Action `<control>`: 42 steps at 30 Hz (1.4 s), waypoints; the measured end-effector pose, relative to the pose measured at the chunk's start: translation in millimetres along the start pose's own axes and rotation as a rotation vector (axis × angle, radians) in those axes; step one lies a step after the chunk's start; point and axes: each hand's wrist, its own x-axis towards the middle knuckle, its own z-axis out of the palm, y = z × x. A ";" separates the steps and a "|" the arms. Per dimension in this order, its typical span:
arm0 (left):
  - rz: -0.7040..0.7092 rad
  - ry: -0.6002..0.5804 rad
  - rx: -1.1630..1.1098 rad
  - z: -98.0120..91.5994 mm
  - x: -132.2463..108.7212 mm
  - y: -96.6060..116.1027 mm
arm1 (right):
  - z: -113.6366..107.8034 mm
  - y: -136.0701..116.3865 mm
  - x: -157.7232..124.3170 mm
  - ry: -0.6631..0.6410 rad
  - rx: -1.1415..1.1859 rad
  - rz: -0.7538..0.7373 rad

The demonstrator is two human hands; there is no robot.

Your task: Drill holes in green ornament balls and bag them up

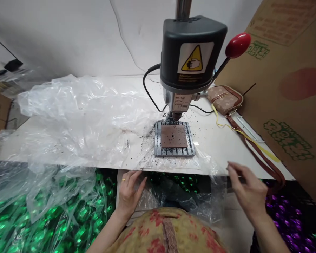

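My left hand (130, 191), with a ring on one finger, rests at the table's front edge by the clear plastic sheet. Its thumb and fingers are apart and hold nothing. Over the same edge, farther right, my right hand (249, 191) has its thumb and fingertips pinched together; whatever lies between them is too small to make out. Between and beyond the hands stands a bench drill press (193, 52) with a red-knobbed lever (238, 45). On its slotted metal base (158, 149) lies a flat brown square block (179, 138) with a dark hole, below the chuck (177, 116).
Dark shavings surround the base. Crumpled clear plastic (76, 116) covers the table's left. A small patterned bag (223, 100) with a brown strap lies right, against a tall cardboard box (292, 70). Below the edge are shiny green beads (81, 211) and purple ones (287, 218).
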 end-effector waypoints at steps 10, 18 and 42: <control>0.325 -0.659 -0.124 36.6 -45.6 9.2 | -1.7 13.9 -65.1 -0.015 -0.116 -0.057; 0.230 0.095 -0.028 -2.8 -7.0 -2.9 | 19.4 -30.4 35.9 -0.061 -0.097 -0.387; -0.212 0.120 -0.056 5.9 78.6 -33.3 | 3.0 -96.4 212.1 0.283 0.677 -0.022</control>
